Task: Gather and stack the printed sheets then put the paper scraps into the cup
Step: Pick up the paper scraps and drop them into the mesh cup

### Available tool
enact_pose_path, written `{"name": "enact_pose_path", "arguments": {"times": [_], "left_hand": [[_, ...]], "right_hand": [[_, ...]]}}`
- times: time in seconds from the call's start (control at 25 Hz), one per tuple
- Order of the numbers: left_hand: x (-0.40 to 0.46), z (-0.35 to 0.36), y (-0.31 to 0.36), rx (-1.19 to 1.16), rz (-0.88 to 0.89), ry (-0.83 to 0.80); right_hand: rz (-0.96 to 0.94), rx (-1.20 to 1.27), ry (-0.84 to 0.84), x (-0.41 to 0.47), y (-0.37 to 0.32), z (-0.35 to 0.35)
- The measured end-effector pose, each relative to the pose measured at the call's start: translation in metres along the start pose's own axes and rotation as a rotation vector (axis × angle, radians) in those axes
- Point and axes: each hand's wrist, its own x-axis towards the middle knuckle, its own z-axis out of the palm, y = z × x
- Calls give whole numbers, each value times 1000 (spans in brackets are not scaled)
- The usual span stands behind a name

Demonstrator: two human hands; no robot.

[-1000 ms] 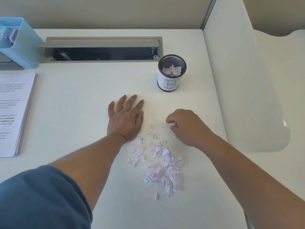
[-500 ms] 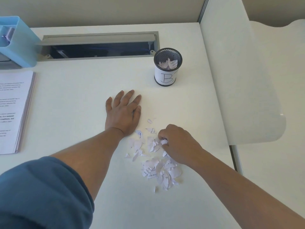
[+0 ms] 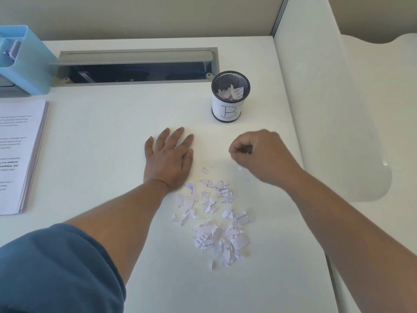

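White desk (image 3: 112,136); cup (image 3: 230,99) as landmark. Partition panel (image 3: 316,98) rises just right of cup, closing that side. Stack of printed sheets (image 3: 20,159) far left of cup, squared, at frame's left edge. Wide bare desk between stack and cup. Scrap pile (image 3: 216,222) near side of cup, well apart from it. My left hand (image 3: 169,161) flat, fingers spread, left of pile. My right hand (image 3: 259,154) raised between pile and cup, fingers curled round scraps. Cup already holds scraps.
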Motion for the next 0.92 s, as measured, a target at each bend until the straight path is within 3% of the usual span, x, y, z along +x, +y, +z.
{"name": "enact_pose_path", "arguments": {"times": [0.32,0.76,0.92], "left_hand": [[1,1,-3,-4,4,0],[0,-3,0,7,11,-15],[0,-3,-1,2,11,-14]], "right_hand": [[-191,-26,362,90,-31,-42],[-237,-493,278,131,-32,-18],[-415,-316,356,90,-32,-4]]}}
